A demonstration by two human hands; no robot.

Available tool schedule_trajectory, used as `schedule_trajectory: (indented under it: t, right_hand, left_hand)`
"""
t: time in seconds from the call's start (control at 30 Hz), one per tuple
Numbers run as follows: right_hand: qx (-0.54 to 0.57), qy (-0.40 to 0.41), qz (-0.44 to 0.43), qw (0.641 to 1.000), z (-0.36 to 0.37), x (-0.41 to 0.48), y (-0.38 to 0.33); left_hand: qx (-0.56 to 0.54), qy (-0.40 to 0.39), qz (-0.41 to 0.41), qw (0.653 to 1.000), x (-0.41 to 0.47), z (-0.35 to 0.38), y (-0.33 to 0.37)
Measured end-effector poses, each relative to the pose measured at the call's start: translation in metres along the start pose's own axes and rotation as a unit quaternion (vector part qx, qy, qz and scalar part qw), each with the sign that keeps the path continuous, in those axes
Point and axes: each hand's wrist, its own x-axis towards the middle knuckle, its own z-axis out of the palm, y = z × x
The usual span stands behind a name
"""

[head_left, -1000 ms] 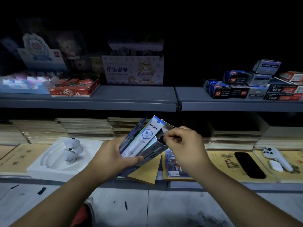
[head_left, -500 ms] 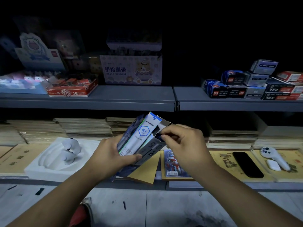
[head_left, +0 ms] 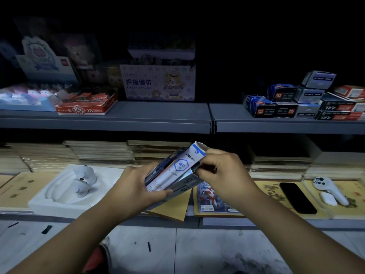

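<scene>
**A:** What's the setting like?

**B:** Pretty dim shop aisle. A grey upper shelf (head_left: 158, 115) is loaded with cartons (head_left: 280, 104), a lower shelf (head_left: 221, 222) is stacked with notebooks (head_left: 102, 153), and a tiled floor (head_left: 197, 250) is seen below.

**A:** And the hands?

**B:** Pen boxes (head_left: 173, 175) are gripped in the left hand (head_left: 136, 186), tilted, held in the air above the lower shelf's front edge. Their upper end is pinched by the right hand (head_left: 223, 175).

**A:** Room to move?

**B:** A tray (head_left: 49, 200) is parked left and a phone (head_left: 296, 196) well off right, with open air in between.
</scene>
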Motion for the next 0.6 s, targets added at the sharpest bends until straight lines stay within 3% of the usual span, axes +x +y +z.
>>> schedule_trajectory:
  t: [0.27, 0.43, 0.6]
  right_hand:
    - [0.025, 0.051, -0.01, 0.998, 0.0, 0.001, 0.003]
    - [-0.01, 0.06, -0.043, 0.997, 0.003, 0.002, 0.005]
    - [0.001, 0.09, 0.023, 0.996, 0.006, 0.008, 0.011]
  left_hand:
    - [-0.014, 0.005, 0.006, 1.0, -0.001, 0.001, 0.005]
    - [-0.067, -0.01, -0.069, 0.995, 0.002, 0.002, 0.001]
    - [-0.079, 0.003, -0.091, 0.993, 0.005, 0.003, -0.007]
